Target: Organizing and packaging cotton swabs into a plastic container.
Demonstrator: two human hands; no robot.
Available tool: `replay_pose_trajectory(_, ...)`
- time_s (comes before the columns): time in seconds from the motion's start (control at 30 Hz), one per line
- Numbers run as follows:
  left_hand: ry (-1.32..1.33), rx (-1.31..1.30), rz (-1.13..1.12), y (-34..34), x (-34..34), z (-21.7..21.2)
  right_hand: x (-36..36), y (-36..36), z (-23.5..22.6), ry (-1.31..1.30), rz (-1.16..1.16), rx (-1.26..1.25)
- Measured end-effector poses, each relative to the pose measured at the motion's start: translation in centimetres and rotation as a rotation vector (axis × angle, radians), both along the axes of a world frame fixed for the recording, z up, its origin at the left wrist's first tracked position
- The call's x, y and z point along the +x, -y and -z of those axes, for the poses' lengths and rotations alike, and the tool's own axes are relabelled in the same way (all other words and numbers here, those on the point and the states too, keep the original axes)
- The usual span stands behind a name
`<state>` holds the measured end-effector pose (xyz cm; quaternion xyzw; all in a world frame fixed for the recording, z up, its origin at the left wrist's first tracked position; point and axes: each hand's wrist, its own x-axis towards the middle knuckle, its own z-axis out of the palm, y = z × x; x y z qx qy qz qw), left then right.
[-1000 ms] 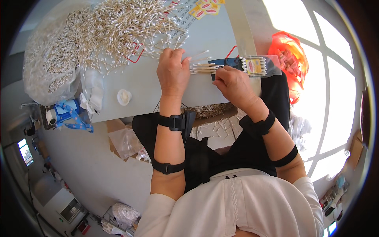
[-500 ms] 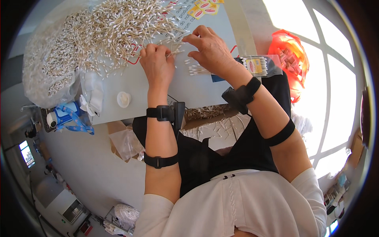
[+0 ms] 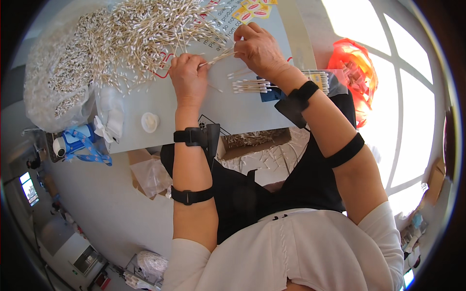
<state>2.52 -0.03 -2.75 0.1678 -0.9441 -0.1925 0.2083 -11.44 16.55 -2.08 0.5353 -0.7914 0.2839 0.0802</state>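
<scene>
Both hands are over the table, near a large heap of white-tipped cotton swabs [image 3: 145, 36]. My left hand [image 3: 187, 77] is closed in a pinch at the heap's near right edge, with swab tips at its fingertips. To its right, my right hand [image 3: 259, 51] pinches the far ends of a few cotton swabs [image 3: 222, 56], which stretch between the two hands. Exactly how many each hand grips is hidden by the fingers. Nearer me, below the right hand, a small row of swabs [image 3: 250, 86] lies partly over a dark blue flat piece [image 3: 268, 95].
A clear pack of swabs [image 3: 318, 77] lies by my right forearm, beside an orange bag [image 3: 353, 68]. Yellow cards [image 3: 253, 8] lie at the far edge. A white round dish [image 3: 150, 122], clear bag [image 3: 36, 109] and blue bottle [image 3: 80, 138] are leftward. A swab box [image 3: 286, 138] stands below.
My right hand has moved slightly up and its fingers have closed on swabs. The left hand has shifted slightly left. Swabs now stretch between both hands.
</scene>
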Motion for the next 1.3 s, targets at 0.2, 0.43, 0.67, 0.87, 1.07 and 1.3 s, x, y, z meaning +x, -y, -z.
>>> replay_pose_trajectory(0.2, -0.131, -0.084, -0.073, -0.2, -0.1, -0.6, 0.5, -2.4, 0.2, 0.098, 0.070, 0.015)
replay_pose_trajectory(0.43, -0.187, 0.278, 0.012, -4.8, 0.9, -1.5, 1.6, -3.9, 0.3, 0.256, 0.102, 0.010)
replay_pose_trajectory(0.67, -0.786, 0.905, -0.469, -2.0, 8.3, 0.8, 3.7, -6.7, -1.7, 0.456, 0.288, -0.200)
replay_pose_trajectory(0.87, -0.547, 0.981, -0.305, -1.6, 10.4, -0.6, 8.0, -6.8, -2.9, 0.580, 0.201, -0.189)
replay_pose_trajectory(1.07, 0.133, 0.249, -0.003, -2.0, 11.6, -2.1, 5.5, -9.2, -0.9, 0.718, 0.417, -0.261)
replay_pose_trajectory(1.3, -0.019, 0.151, 0.263, -9.3, 5.8, -0.8, 1.8, -5.9, -0.4, 0.269, 0.192, -0.018)
